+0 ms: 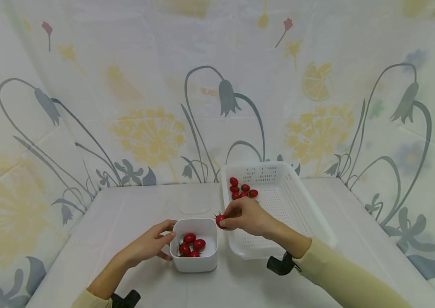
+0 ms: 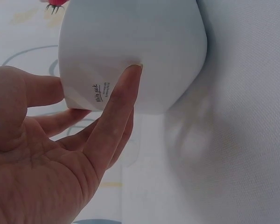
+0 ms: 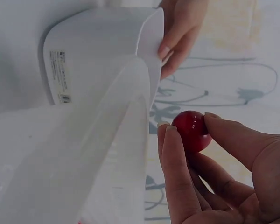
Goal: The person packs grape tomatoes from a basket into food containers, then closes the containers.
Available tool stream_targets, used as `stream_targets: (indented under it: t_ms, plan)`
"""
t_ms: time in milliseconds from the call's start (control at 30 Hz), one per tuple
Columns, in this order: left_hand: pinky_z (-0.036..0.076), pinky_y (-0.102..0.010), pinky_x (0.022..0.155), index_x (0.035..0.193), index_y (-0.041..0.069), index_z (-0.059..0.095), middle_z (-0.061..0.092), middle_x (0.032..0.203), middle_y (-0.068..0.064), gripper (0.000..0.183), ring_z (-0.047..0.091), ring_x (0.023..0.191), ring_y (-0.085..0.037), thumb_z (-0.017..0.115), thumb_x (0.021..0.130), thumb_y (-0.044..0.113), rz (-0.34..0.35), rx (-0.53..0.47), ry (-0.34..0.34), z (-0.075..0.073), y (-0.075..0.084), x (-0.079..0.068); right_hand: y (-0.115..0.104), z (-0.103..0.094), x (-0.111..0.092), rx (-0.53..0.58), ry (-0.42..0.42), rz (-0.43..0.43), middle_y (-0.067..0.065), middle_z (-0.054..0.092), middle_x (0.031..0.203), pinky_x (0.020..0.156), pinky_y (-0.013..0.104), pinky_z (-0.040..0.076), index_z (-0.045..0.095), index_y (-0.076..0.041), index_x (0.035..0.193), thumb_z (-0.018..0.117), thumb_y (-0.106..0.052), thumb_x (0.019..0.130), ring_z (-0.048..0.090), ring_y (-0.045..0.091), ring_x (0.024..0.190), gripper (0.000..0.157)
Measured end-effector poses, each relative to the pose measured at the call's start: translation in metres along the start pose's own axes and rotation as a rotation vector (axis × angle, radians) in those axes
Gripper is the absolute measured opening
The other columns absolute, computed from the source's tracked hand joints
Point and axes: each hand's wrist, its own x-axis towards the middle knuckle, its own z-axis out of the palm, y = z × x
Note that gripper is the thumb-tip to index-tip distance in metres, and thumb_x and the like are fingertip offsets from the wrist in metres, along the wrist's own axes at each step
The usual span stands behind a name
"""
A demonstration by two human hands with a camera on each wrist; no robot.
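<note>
My right hand [image 1: 250, 217] pinches a red cherry tomato [image 1: 220, 221] between thumb and fingertips, just above the gap between the small container and the basket. In the right wrist view the tomato [image 3: 191, 131] looks round and glossy. My left hand [image 1: 150, 244] holds the left side of a small white container [image 1: 198, 264], its thumb at the rim and fingers against the outer wall. Several cherry tomatoes [image 1: 189, 238] lie inside the container. The left wrist view shows a fingertip [image 2: 134, 70] pressing the wall, beside small printed lettering.
A white perforated basket [image 1: 298, 201] stands to the right of the container, with several cherry tomatoes [image 1: 245, 188] at its far left. Behind the container lies a clear, flat lid-like piece [image 1: 195, 208]. A patterned cloth backdrop [image 1: 144, 85] rises behind the white table [image 1: 133, 201].
</note>
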Motion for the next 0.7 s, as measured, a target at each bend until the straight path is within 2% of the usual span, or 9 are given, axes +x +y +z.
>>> stream_targets:
  t_ms: [400,700]
  plan:
    - [0.064,-0.047,0.074,0.150,0.004,0.041,0.047,0.142,-0.028,0.043,0.063,0.108,-0.035,0.048,0.109,0.017,0.009,-0.011,-0.017,0.000,0.002,0.000,-0.013,0.042,0.017,-0.094,-0.046,-0.046,-0.001,0.073,0.086,0.067,0.026,0.057,0.074,-0.006,0.096,0.076,-0.015,0.093,0.067,0.011,0.076,0.011]
    - [0.064,-0.047,0.075,0.150,0.004,0.042,0.047,0.141,-0.028,0.043,0.063,0.107,-0.034,0.049,0.109,0.018,0.010,-0.026,-0.021,0.000,0.000,-0.002,-0.011,0.062,0.028,-0.154,-0.052,-0.076,-0.003,0.070,0.086,0.067,0.021,0.054,0.075,-0.004,0.096,0.076,-0.012,0.092,0.061,0.009,0.078,0.009]
